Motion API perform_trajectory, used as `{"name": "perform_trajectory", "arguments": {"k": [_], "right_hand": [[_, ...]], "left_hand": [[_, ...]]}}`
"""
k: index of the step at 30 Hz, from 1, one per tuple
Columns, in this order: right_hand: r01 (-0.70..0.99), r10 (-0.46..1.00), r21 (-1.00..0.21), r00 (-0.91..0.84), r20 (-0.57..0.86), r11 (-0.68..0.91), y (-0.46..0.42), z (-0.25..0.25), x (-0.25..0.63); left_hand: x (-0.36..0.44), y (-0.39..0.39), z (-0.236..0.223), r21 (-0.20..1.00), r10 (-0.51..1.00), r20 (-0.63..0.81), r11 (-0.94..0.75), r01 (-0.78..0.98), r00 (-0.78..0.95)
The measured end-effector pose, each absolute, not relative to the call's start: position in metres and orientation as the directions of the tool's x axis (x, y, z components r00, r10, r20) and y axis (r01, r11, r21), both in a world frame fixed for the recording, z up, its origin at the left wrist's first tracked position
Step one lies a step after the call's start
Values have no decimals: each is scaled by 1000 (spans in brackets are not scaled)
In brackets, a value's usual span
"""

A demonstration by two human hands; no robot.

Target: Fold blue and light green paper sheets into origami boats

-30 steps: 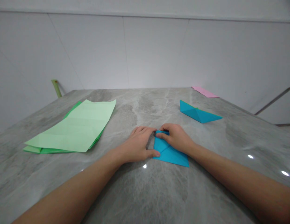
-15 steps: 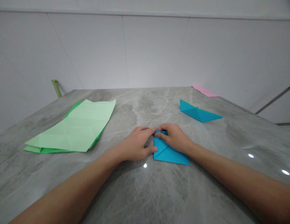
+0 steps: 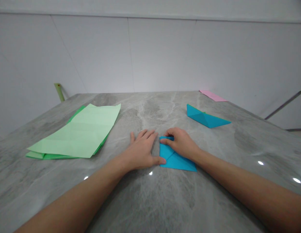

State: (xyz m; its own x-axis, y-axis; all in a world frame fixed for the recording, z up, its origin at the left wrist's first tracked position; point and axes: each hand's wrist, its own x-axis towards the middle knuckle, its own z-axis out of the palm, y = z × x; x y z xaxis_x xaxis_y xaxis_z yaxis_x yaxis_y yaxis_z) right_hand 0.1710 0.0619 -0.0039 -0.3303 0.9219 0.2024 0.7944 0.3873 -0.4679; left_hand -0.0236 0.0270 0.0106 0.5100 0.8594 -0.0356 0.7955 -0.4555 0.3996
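Observation:
A folded piece of blue paper [image 3: 176, 160] lies on the grey marbled tabletop, with a diagonal crease line across its face. My right hand [image 3: 180, 142] pinches its upper edge between thumb and fingers and covers part of its right side. On the left, my left hand [image 3: 144, 150] rests with its fingers spread over the table, and only its thumb tip touches the paper's lower left corner. Farther back to the right sits a blue folded paper boat [image 3: 208, 119] with a thin green edge showing along its top.
Light green paper sheets [image 3: 75, 132] lie stacked over darker green ones at the left. A pink sheet of paper [image 3: 213, 95] rests at the far right corner of the table [image 3: 150, 113]. Behind stands a white wall [image 3: 150, 55]; a green handle-like piece [image 3: 59, 92] shows beyond the left edge.
My left hand's fingers have spread and moved left, away from the paper's upper corner, while its thumb slid down to the lower left corner. My right hand keeps its pinch.

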Motion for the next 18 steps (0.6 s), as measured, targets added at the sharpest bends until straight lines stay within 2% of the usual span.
{"name": "perform_trajectory", "arguments": {"k": [6, 12, 18], "right_hand": [[773, 923, -504, -335, 191, 385, 63, -5, 170], [759, 903, -489, -374, 213, 430, 64, -4, 170], [771, 901, -466, -375, 220, 435, 64, -5, 171]], "left_hand": [[-24, 27, 16, 377, 862, -73, -442, 814, 502], [-26, 26, 22, 383, 830, -183, -433, 816, 527], [-26, 27, 19, 405, 837, -156, -430, 807, 525]]}}
